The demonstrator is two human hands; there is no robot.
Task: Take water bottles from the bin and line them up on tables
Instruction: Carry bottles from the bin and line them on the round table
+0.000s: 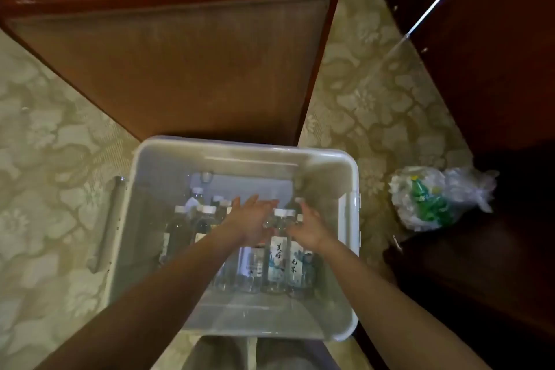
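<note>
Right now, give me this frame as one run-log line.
phase: reach into bin | left hand: open, above bottles | right hand: open, beside labelled bottle | bottles: upright in bin, none lifted

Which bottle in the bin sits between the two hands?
The white-capped bottle in the gap between the left hand and right hand; the other bottles stand beside or beneath them.

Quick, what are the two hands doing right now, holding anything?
Left hand: open, fingers straight over the bottles.
Right hand: beside a white-capped bottle; whether it grips cannot be told.
</note>
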